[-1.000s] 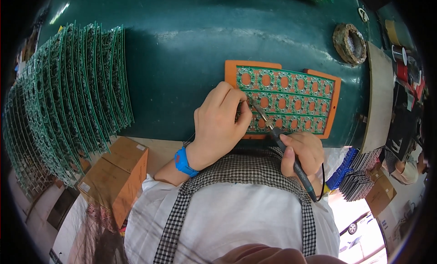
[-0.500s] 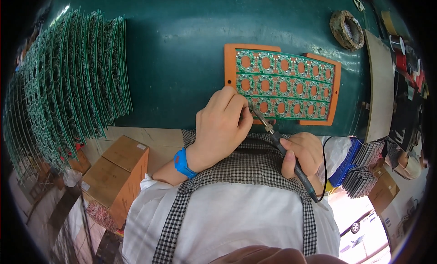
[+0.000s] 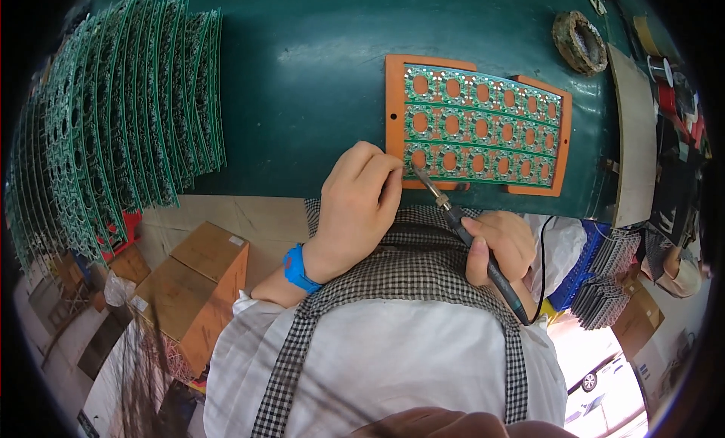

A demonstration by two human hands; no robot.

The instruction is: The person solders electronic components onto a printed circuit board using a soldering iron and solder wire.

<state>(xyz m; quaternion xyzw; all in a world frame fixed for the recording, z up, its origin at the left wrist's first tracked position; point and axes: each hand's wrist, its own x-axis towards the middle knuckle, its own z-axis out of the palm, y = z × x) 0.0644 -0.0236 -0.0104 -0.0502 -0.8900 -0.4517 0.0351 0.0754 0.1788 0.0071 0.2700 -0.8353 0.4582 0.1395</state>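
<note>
Hands on near side, circuit-board panel just beyond.

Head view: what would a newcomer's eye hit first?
Probably the orange frame with its green board, right of centre on the bench. Next, the right hand holding an iron pointed at the board's near left corner, with the left hand close by. Then the row of boards at far left.

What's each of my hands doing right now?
Left hand: curled at a corner of the orange tray; can't tell if it holds anything.
Right hand: closed, holding the soldering iron.
</note>
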